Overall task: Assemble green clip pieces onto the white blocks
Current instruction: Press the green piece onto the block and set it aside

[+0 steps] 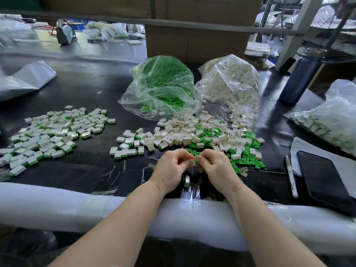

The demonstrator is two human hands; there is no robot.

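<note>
Two hands meet near the table's (81,87) front edge. The left hand (170,167) and right hand (216,166) both pinch one small white block (192,162). One done block (186,181) lies under them. Two open bags sit behind: green clips (163,83), white blocks (231,81). Too many loose pieces (202,135) to count.

Two hands, the left hand (170,166) and right hand (216,167), meet at lower centre. Two open clear bags sit at upper centre: one of green clips (163,83), one of white blocks (231,81). Loose blocks form two heaps, too many to count: assembled pieces (50,133) at left, unassembled blocks (192,135) at centre.
</note>
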